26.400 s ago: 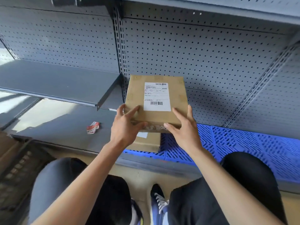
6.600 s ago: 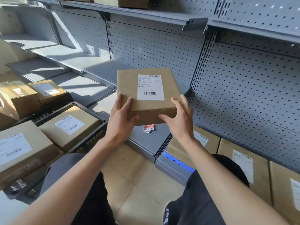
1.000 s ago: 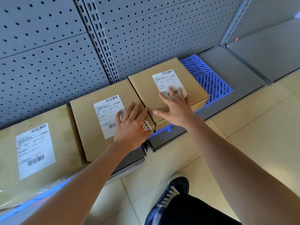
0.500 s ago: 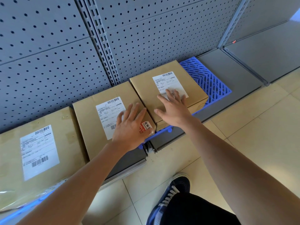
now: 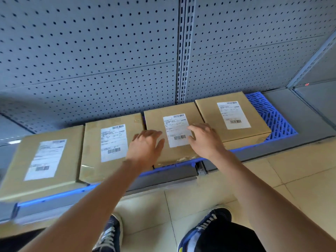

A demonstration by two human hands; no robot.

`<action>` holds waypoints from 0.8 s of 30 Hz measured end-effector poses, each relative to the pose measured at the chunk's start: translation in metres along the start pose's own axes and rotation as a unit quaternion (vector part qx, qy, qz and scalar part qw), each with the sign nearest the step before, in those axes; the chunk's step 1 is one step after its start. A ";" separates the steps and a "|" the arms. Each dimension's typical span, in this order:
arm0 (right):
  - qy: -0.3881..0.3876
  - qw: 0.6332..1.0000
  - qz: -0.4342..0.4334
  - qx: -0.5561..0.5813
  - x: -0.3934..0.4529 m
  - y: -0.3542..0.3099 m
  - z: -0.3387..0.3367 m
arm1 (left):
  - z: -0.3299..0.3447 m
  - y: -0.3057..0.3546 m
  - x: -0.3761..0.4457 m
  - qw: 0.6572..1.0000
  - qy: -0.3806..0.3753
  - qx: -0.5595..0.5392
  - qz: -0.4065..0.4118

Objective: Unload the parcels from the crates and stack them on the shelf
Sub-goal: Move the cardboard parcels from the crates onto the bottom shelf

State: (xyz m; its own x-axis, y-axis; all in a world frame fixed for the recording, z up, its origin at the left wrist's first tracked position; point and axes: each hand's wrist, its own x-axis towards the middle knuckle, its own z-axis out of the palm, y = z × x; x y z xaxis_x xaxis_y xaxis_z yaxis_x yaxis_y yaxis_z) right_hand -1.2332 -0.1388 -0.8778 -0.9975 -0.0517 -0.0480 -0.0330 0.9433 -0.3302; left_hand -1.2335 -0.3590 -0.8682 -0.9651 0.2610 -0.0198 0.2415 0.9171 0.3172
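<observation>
Several brown cardboard parcels with white labels lie flat in a row on the bottom shelf (image 5: 305,122). My left hand (image 5: 145,147) is spread open over the seam between the second-from-left parcel (image 5: 92,142) and the second-from-right parcel (image 5: 156,124). My right hand (image 5: 205,140) is open too, with its fingers over that parcel's label and its right edge. The rightmost parcel (image 5: 209,113) lies untouched beside it, and the far-left parcel (image 5: 21,160) is blurred. Neither hand grips anything. No crate is in view.
A blue plastic grid mat (image 5: 272,120) lies under the parcels, with a bare strip at its right end. A grey pegboard back wall (image 5: 91,60) with a slotted upright (image 5: 183,51) rises behind. My shoes (image 5: 109,233) stand on the tiled floor (image 5: 181,197) below.
My right hand has come off the rightmost parcel and moved left onto its neighbour. My left hand has slid left to that parcel's left edge. The view has swung left, showing more parcels.
</observation>
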 end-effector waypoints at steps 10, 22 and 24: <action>-0.022 0.997 -0.078 0.012 -0.029 -0.134 -0.022 | -0.081 -0.069 -0.075 0.997 0.018 0.031 -0.073; -0.051 0.978 -0.201 0.028 -0.022 -0.290 -0.016 | -0.155 -0.144 -0.165 0.979 0.072 0.056 -0.184; -0.058 0.973 -0.220 0.033 -0.028 -0.315 -0.010 | -0.166 -0.159 -0.181 0.975 0.083 0.055 -0.199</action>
State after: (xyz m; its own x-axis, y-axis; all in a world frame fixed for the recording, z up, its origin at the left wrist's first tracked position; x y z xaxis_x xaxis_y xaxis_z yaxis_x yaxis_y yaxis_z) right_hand -1.1958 -0.4313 -0.7625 -0.8736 -0.4865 0.0080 -0.4481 0.7980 -0.4029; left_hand -1.1141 -0.6023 -0.7582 -0.9855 -0.1663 0.0351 -0.1553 0.9649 0.2116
